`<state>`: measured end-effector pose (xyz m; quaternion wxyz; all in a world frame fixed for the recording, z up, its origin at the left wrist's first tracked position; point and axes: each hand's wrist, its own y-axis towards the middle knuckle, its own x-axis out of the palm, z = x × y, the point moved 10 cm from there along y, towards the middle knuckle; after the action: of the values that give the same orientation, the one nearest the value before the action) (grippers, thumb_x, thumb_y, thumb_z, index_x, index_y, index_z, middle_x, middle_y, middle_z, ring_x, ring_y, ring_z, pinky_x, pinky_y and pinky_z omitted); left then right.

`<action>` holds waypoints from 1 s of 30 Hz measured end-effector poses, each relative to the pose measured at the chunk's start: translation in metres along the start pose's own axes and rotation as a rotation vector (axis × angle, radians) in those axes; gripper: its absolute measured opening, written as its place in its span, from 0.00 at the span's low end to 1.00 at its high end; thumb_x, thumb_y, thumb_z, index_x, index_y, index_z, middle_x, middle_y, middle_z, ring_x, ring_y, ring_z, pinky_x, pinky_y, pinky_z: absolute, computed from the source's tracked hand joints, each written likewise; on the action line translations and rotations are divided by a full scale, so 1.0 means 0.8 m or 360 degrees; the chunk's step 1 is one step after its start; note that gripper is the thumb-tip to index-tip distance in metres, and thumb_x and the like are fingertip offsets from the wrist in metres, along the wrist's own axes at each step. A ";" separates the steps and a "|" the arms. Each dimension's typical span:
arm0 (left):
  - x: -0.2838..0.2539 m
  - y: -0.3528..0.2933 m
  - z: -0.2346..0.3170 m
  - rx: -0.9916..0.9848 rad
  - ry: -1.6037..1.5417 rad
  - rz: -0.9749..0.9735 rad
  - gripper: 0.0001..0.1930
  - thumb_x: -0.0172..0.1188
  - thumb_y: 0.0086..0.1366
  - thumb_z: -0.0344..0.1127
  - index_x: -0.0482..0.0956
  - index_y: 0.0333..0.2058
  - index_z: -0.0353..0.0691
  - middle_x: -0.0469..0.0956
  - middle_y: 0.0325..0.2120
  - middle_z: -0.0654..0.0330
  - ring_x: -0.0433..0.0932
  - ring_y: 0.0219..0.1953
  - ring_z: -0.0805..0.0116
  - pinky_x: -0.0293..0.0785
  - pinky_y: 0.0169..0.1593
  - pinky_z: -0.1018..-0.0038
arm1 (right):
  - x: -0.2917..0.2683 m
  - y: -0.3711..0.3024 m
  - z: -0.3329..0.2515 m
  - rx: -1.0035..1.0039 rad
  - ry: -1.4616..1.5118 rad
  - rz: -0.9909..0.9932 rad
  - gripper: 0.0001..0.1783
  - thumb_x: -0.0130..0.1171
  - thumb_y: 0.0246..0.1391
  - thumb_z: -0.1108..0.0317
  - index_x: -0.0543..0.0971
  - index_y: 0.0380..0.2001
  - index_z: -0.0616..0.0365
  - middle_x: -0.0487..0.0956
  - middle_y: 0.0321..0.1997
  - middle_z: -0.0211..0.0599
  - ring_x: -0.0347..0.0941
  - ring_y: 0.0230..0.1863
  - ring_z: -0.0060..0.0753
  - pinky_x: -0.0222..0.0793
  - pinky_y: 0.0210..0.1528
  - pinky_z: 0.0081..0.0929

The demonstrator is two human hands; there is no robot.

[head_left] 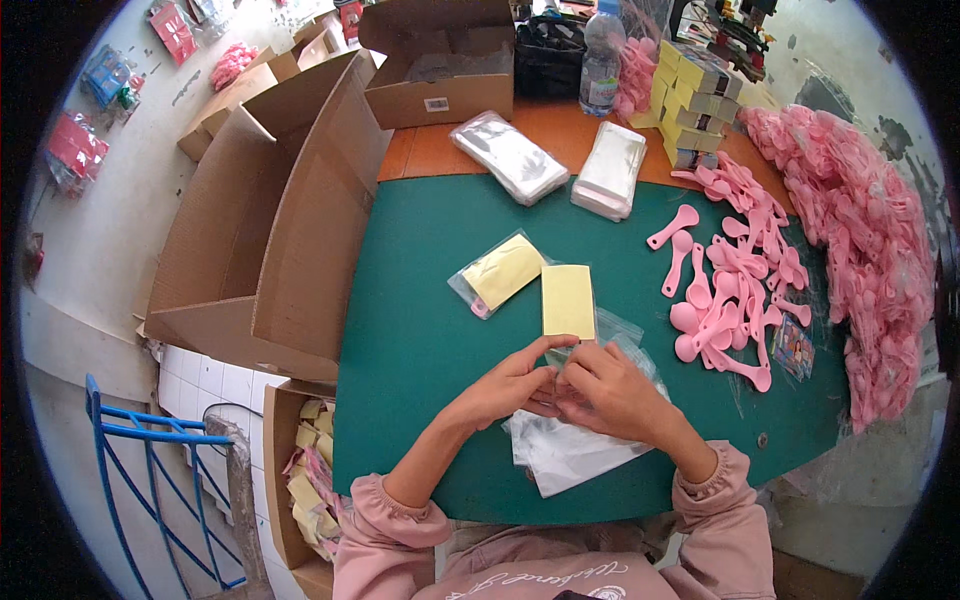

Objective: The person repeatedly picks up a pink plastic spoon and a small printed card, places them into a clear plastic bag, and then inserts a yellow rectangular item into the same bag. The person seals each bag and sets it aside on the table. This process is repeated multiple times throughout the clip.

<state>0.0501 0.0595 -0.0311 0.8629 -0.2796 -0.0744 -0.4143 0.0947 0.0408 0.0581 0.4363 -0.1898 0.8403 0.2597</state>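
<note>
Over the near middle of the green table mat, my left hand (512,385) and my right hand (608,392) meet with fingers bent and pinching. Between them is the lower end of a clear plastic bag; a yellow card (568,300) extends away from my fingertips, apparently inside it. My fingers hide the bag's opening. Under my right hand lie loose clear plastic bags (575,465). Just beyond, to the left, rests a filled bag (503,275) with a yellow card and a bit of pink plastic showing.
Pink plastic spoons (735,270) lie heaped at right, beside a long mass of bagged pink spoons (850,240). At the back are two bag stacks (510,158) (608,170), yellow card stacks (690,105) and a bottle (601,60). A large cardboard box (270,220) stands left; a lower box (285,440) holds packed bags.
</note>
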 end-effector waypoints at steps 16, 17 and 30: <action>0.003 0.004 0.032 0.0232 -0.0055 -0.0016 0.14 0.40 0.65 0.30 0.66 0.48 0.35 0.72 0.43 0.55 0.74 0.44 0.66 0.72 0.45 0.75 | -0.243 -0.139 0.219 0.1225 -0.0700 0.1091 0.14 0.46 0.47 0.77 0.69 0.40 0.66 0.72 0.37 0.43 0.69 0.39 0.38 0.63 0.45 0.29; 0.001 0.005 0.029 0.0239 -0.0109 -0.0003 0.14 0.40 0.65 0.30 0.66 0.47 0.35 0.71 0.44 0.54 0.74 0.44 0.66 0.72 0.45 0.75 | -0.232 -0.137 0.214 0.1215 -0.0694 0.1088 0.14 0.46 0.47 0.77 0.69 0.40 0.66 0.72 0.37 0.43 0.69 0.39 0.38 0.63 0.45 0.29; -0.026 -0.008 0.047 0.0430 0.0316 0.0176 0.18 0.47 0.62 0.32 0.60 0.51 0.40 0.75 0.36 0.57 0.77 0.34 0.70 0.74 0.34 0.79 | -0.041 -0.035 0.109 0.0705 0.0668 0.0523 0.11 0.60 0.41 0.72 0.72 0.32 0.59 0.66 0.37 0.34 0.65 0.36 0.26 0.65 0.35 0.21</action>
<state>0.0358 0.0906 -0.0045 0.9172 -0.1224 -0.0285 -0.3781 0.1833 0.0738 0.0356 0.2369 -0.0019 0.9671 0.0931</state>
